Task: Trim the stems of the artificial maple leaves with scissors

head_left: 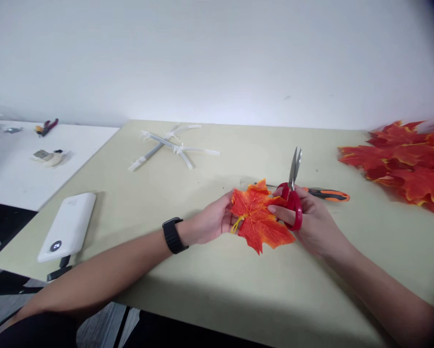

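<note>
An orange-red artificial maple leaf (262,217) with a yellow stem is held above the table between both hands. My left hand (217,217) has its fingers closed behind the leaf's stem side, partly hidden by it. My right hand (313,222) pinches the leaf's opposite edge between thumb and fingers. That same hand also carries red-handled scissors (293,205), with a finger or thumb through a handle loop and the blades pointing up, slightly apart. Beneath the right hand lies a screwdriver (327,194) with an orange and black handle.
A heap of red maple leaves (409,164) lies at the right. Crossed translucent plastic strips (166,145) are at the back. A white power bank (69,224) with a plug rests at the left edge. Pliers (47,127) sit on the adjoining white table (86,145).
</note>
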{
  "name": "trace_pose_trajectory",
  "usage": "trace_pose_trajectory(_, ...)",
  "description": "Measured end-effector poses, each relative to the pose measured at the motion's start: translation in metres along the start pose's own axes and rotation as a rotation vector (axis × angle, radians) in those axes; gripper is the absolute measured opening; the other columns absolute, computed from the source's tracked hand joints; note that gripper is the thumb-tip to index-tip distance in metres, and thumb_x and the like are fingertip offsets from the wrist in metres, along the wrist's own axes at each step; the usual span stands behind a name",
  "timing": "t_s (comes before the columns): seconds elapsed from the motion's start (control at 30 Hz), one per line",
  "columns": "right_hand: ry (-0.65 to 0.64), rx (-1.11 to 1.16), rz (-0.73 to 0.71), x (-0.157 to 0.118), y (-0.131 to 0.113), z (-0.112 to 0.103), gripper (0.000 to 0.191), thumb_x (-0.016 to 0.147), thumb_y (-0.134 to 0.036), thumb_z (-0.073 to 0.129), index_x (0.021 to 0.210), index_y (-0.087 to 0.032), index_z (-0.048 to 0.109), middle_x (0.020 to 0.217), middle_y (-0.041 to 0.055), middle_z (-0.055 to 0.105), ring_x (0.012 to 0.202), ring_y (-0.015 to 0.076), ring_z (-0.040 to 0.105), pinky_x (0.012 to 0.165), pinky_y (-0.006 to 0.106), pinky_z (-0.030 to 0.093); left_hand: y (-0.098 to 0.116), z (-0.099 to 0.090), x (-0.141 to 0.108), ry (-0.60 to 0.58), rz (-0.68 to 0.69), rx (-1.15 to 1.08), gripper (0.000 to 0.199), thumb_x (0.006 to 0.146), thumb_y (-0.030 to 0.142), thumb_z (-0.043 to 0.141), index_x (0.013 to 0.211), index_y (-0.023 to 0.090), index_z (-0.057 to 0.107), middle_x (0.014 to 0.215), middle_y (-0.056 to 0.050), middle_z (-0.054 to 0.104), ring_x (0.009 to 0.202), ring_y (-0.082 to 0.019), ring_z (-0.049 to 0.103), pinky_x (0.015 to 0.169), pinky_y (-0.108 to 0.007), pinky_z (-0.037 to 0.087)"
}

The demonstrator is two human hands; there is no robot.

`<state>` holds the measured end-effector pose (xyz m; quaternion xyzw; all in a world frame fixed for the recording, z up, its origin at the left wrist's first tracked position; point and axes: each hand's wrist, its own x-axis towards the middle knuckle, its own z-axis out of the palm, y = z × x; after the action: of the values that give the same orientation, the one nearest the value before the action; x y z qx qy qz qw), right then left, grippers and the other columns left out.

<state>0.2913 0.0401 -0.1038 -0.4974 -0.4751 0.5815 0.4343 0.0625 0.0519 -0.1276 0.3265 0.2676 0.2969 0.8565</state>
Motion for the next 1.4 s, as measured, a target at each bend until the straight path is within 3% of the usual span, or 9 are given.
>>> trace_pose_trajectory(0.07, -0.016, -0.022, -0.009, -0.002, -0.001, 0.002, 0.035, 0.071, -0.028, 0.091, 0.096, -0.026, 0.066, 0.075, -0.0042, 0.059, 0.062, 0.01, 0.053, 0.054, 0.023, 0.046, 0.003, 0.002, -0.003, -0.136, -0.117, 0.004, 0.045, 0.096, 0.061, 0.058, 0.107, 0.019, 0.07, 0.102, -0.012, 0.072, 0.087, -0.022, 0.07, 0.075, -0.033, 0.057)
trace_pose_trajectory(0.17, -0.037, -0.035, -0.03, -0.004, -0.001, 0.004, 0.034, 0.073, -0.028, 0.09, 0.095, -0.026, 0.065, 0.07, -0.005, 0.057, 0.058, 0.0091, 0.05, 0.051, 0.022, 0.043, 0.005, 0.002, -0.006, -0.312, -0.225, 0.021, 0.052, 0.1, 0.062, 0.048, 0.116, 0.017, 0.069, 0.109, -0.016, 0.072, 0.095, -0.026, 0.072, 0.078, -0.037, 0.058)
trace_pose_trajectory(0.37, -0.036, -0.065, -0.045, -0.005, -0.001, 0.006, 0.035, 0.071, -0.025, 0.09, 0.093, -0.025, 0.064, 0.067, -0.0058, 0.057, 0.056, 0.0081, 0.049, 0.05, 0.019, 0.042, -0.004, -0.009, 0.002, -0.46, -0.23, -0.086, 0.065, 0.102, 0.065, 0.035, 0.128, 0.013, 0.065, 0.11, -0.019, 0.072, 0.093, -0.028, 0.072, 0.086, -0.048, 0.059)
trace_pose_trajectory(0.53, -0.075, -0.037, -0.058, -0.005, 0.0, 0.004, 0.038, 0.069, -0.025, 0.091, 0.094, -0.025, 0.064, 0.078, -0.0017, 0.064, 0.062, 0.0115, 0.057, 0.052, 0.021, 0.048, -0.002, -0.006, 0.0, -0.368, -0.231, -0.063, 0.053, 0.103, 0.057, 0.047, 0.137, 0.019, 0.062, 0.112, -0.015, 0.072, 0.097, -0.025, 0.071, 0.092, -0.049, 0.057)
trace_pose_trajectory(0.77, -0.15, -0.013, -0.079, -0.005, 0.004, 0.001, 0.035, 0.078, -0.04, 0.088, 0.101, -0.027, 0.064, 0.081, 0.0011, 0.068, 0.065, 0.0147, 0.062, 0.055, 0.025, 0.053, 0.005, 0.003, -0.006, -0.266, -0.259, 0.078, 0.045, 0.093, 0.056, 0.067, 0.103, 0.012, 0.072, 0.085, -0.009, 0.071, 0.074, -0.019, 0.068, 0.086, -0.045, 0.059)
trace_pose_trajectory(1.07, -0.163, -0.001, -0.041, -0.004, 0.007, -0.001, 0.037, 0.077, -0.039, 0.089, 0.102, -0.028, 0.064, 0.083, 0.0012, 0.068, 0.063, 0.0143, 0.061, 0.053, 0.025, 0.05, 0.005, 0.001, -0.006, -0.285, -0.262, 0.11, 0.042, 0.096, 0.051, 0.067, 0.112, 0.013, 0.073, 0.092, -0.011, 0.072, 0.077, -0.02, 0.071, 0.084, -0.043, 0.061)
trace_pose_trajectory(1.4, -0.183, 0.02, -0.036, -0.005, 0.004, 0.001, 0.028, 0.082, -0.035, 0.085, 0.099, -0.028, 0.064, 0.089, 0.002, 0.072, 0.074, 0.0177, 0.068, 0.063, 0.029, 0.059, 0.005, 0.001, -0.005, -0.311, -0.245, 0.095, 0.039, 0.096, 0.044, 0.069, 0.125, 0.018, 0.071, 0.106, -0.011, 0.071, 0.082, -0.017, 0.069, 0.081, -0.036, 0.061)
